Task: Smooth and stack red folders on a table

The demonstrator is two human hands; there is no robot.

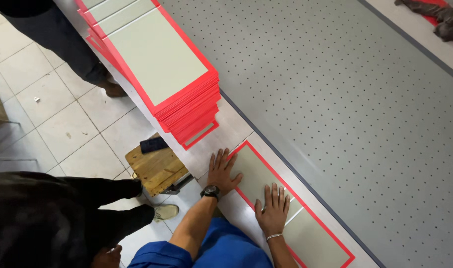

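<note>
Your left hand [221,173] lies flat and fully open, palm down, fingers spread, on the pale edge of the long grey perforated tabletop [345,109]. Its fingertips point toward twelve o'clock, and its thumb side touches the near corner of a flat pale green rectangular sheet with a bright red border [259,171]. A black wristwatch [210,191] sits on that wrist.

Your right hand [272,211] is at four o'clock from the left one, also flat and open, palm pressed down on the same sheet, fingers together and pointing toward twelve o'clock. Neither grip closes around anything; both only press on a surface. A thin silver bracelet [273,236] circles the right wrist.

The sheet lies along the tabletop's near edge, running from the centre of the view toward five o'clock.

At eleven o'clock from your hands stands a tall stack of matching red-edged pale green sheets [162,64], well apart from them.

At nine o'clock, below the tabletop, a small wooden stool [154,168] carries a dark flat object [153,144]. Another person's dark-trousered legs [62,213] cross the tiled floor [62,124] at eight o'clock.
</note>
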